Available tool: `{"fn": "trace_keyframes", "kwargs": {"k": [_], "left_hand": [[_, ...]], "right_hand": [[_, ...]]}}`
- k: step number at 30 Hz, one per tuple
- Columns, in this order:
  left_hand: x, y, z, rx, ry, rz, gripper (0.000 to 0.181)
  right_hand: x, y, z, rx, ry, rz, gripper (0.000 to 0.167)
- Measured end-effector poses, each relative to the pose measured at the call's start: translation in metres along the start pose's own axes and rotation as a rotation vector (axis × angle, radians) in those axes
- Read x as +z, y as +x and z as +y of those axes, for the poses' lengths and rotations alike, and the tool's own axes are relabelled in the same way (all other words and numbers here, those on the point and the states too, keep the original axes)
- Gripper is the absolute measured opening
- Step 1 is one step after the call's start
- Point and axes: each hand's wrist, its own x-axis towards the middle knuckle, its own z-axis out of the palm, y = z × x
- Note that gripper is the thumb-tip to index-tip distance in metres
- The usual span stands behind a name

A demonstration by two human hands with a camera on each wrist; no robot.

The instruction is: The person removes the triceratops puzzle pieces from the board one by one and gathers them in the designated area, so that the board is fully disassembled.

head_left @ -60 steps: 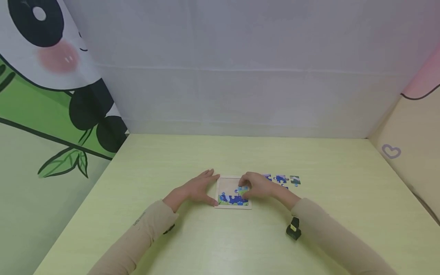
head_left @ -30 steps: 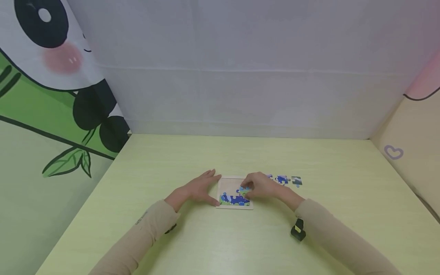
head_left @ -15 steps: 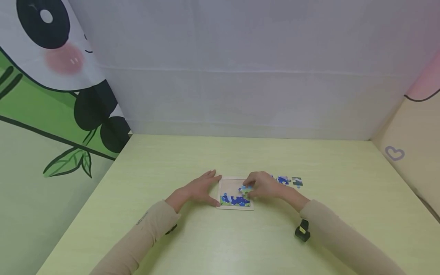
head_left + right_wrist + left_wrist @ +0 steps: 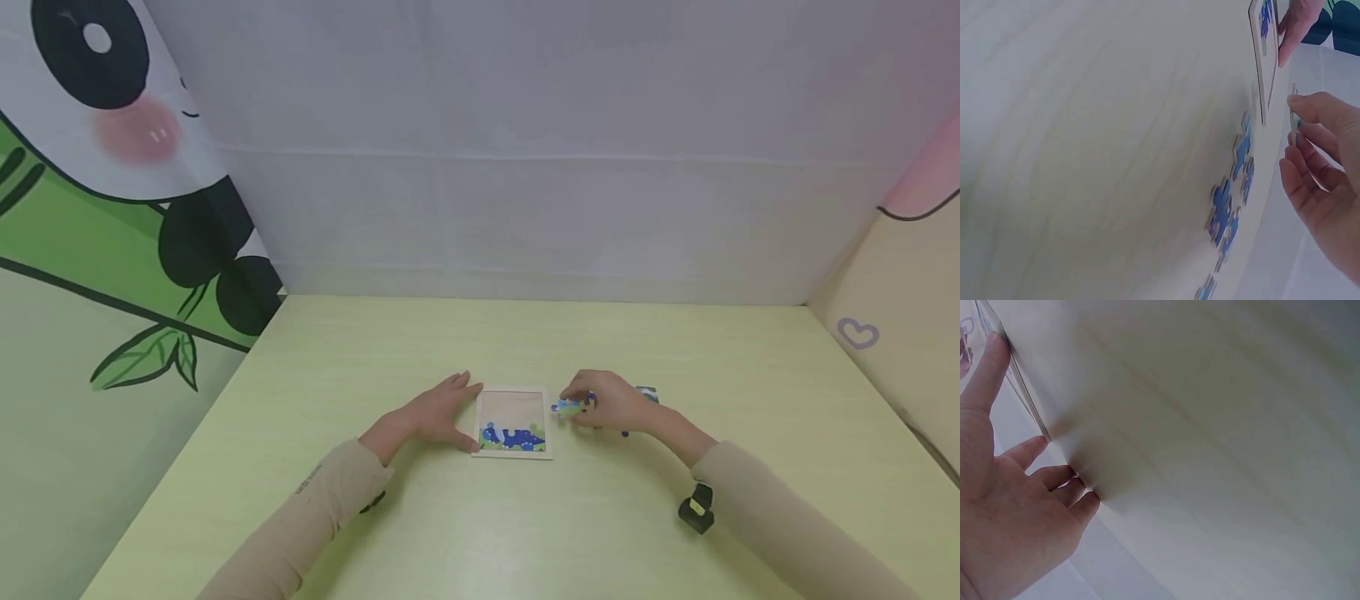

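A square wooden puzzle frame (image 4: 512, 457) lies on the table, its bottom row filled with blue dinosaur pieces (image 4: 513, 438) and bare wood above. The left hand (image 4: 435, 410) spreads thumb and fingers against the frame's left side; in the left wrist view the left hand (image 4: 1022, 506) touches the frame's edge (image 4: 1030, 403). Right of the frame, the right hand (image 4: 611, 402) pinches a blue-green piece (image 4: 567, 408). In the right wrist view this piece (image 4: 1294, 119) is seen edge-on, raised off the table between thumb and fingers of the right hand (image 4: 1329, 156).
Several loose pieces (image 4: 1220, 209) lie on the table to the right of the frame, partly hidden under the right hand in the head view; one (image 4: 647, 392) shows behind the wrist. A pale wall (image 4: 480, 225) stands beyond the table's far edge.
The right hand has lifted the blue-green piece out of the frame's right side and moved right with it, over the loose pieces. The left hand has stayed at the frame.
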Motion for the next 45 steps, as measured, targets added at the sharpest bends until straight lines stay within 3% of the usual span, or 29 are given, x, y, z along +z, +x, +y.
{"fn": "trace_keyframes", "kwargs": {"k": [25,31,45], "left_hand": [[0.002,-0.006,-0.004,0.016,0.011,0.002,0.095],[0.002,-0.007,-0.003,0.018,0.014,-0.004,0.095],[0.001,-0.007,-0.003,0.027,0.027,-0.001,0.095]], "right_hand": [[-0.02,-0.075,0.048,0.147,-0.012,0.097,0.029],[-0.018,-0.084,0.056,0.133,-0.011,0.105,0.028],[-0.018,-0.09,0.058,0.206,-0.014,0.088,0.029]]}}
